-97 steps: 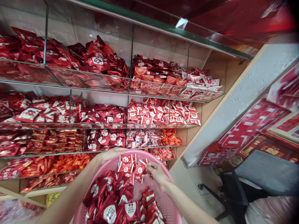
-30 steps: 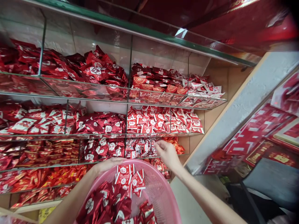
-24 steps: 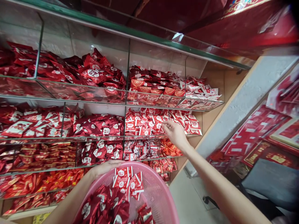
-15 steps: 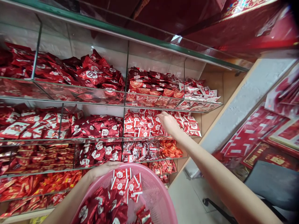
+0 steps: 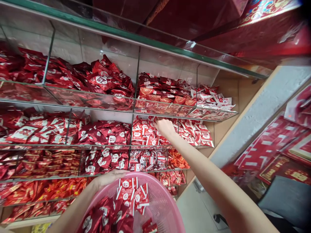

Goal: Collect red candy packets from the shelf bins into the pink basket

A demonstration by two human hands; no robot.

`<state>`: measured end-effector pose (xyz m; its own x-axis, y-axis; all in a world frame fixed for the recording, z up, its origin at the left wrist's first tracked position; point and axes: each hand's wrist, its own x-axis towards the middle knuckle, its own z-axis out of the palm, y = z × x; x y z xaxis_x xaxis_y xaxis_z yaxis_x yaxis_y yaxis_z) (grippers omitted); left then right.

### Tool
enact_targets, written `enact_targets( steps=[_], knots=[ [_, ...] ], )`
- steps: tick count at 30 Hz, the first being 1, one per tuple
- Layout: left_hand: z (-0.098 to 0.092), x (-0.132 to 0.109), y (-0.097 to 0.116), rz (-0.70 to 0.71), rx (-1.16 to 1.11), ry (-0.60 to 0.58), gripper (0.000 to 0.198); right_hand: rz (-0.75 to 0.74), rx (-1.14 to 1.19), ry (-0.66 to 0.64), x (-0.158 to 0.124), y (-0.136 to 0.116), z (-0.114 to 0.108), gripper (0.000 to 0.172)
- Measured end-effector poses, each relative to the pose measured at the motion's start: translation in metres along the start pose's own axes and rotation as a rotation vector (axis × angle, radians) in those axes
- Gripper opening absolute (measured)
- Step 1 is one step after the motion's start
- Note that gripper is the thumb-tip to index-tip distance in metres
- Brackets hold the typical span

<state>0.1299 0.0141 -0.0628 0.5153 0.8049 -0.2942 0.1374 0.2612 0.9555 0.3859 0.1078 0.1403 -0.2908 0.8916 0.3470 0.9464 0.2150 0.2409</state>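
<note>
My left hand (image 5: 109,178) is closed over the left rim of a pink plastic basket (image 5: 167,194). Inside the basket lie dark red shiny packets (image 5: 104,215) and several small red-and-white candy packets (image 5: 126,194). My right hand (image 5: 165,127) reaches into a glass compartment of the shelf, full of the same small red-and-white candy packets (image 5: 143,132). Its fingers are curled down and closed on candy packets at the back of the pile; the fingertips are partly hidden, and how many packets they grip cannot be seen.
Glass shelves (image 5: 97,103) hold rows of red wrapped packets, split by upright glass dividers. A wide glass shelf edge (image 5: 116,32) runs above my hands. To the right stand a wooden side panel (image 5: 247,97), hanging red goods (image 5: 264,139) and a grey chair seat (image 5: 284,200).
My right hand has moved left within the compartment and its fingers have closed on packets. My left hand keeps its hold on the basket. The view has shifted slightly.
</note>
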Motion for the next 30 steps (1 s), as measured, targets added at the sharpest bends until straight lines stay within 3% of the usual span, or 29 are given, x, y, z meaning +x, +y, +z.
enact_targets(
  steps=[5, 14, 25, 30],
  knots=[
    [-0.005, 0.003, -0.005, -0.003, 0.049, 0.04, 0.054, 0.02, -0.013, -0.016, 0.003, -0.002, 0.001, 0.051],
    [-0.005, 0.002, -0.002, -0.017, 0.146, 0.071, 0.054, 0.004, -0.03, -0.024, 0.006, -0.003, 0.001, 0.049],
    [-0.001, -0.001, 0.005, -0.025, 0.075, 0.141, 0.055, -0.018, -0.047, -0.009, 0.0, -0.001, -0.002, 0.053],
    [-0.004, 0.0, 0.002, -0.029, 0.049, 0.087, 0.055, -0.04, -0.048, 0.029, -0.01, 0.003, 0.0, 0.051]
  ],
)
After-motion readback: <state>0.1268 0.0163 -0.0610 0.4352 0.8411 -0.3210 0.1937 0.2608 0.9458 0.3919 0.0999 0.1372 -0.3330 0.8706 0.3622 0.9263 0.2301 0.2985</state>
